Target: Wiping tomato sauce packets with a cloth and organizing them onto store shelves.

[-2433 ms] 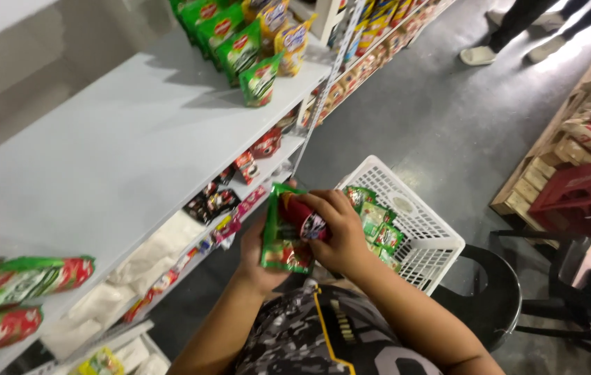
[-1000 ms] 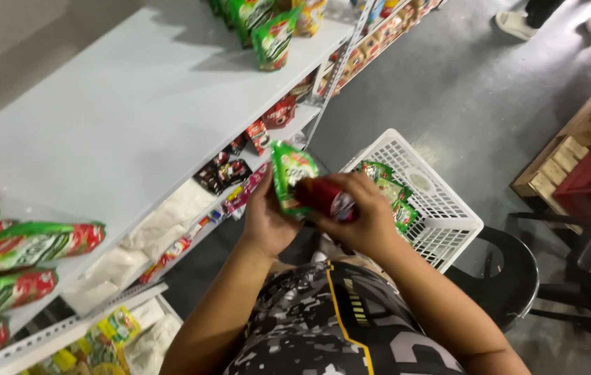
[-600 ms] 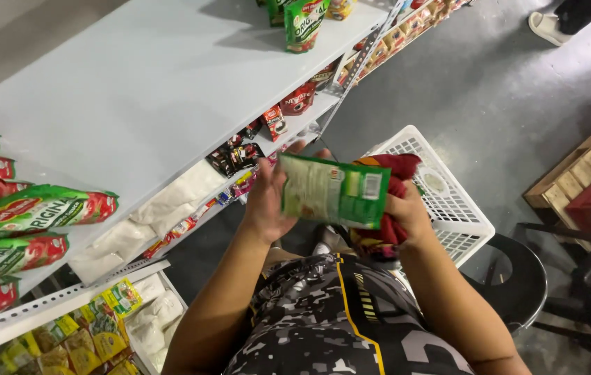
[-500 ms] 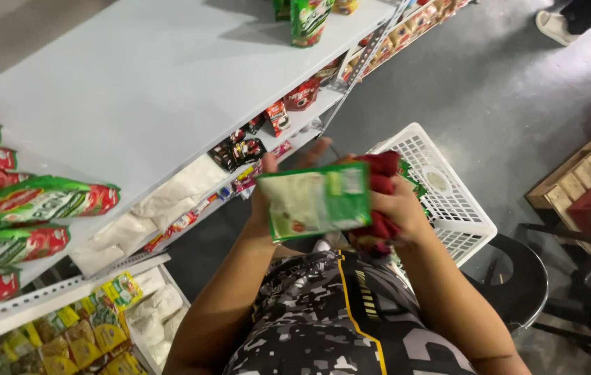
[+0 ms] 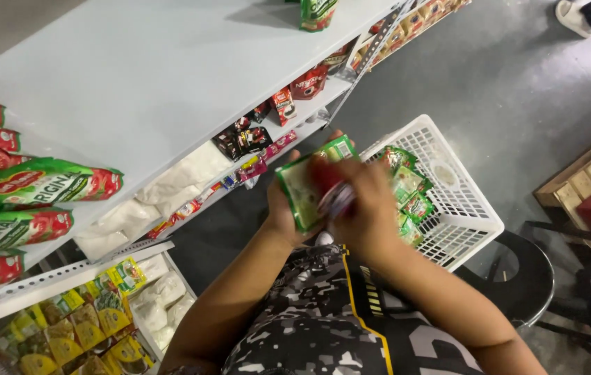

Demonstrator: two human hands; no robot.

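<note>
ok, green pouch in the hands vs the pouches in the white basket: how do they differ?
The green pouch is held up between the left hand and right hand, one pale face showing; the basket pouches lie loose and overlapping in the white basket. The held one is motion-blurred; the basket ones are sharper. Both look like the same green-and-red packaging.

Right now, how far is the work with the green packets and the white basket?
Done: a few green pouches lie on the top shelf. In hand: the left hand and right hand both hold a green packet; the picture is blurred there. Left: more packets lie in the white basket.
</note>
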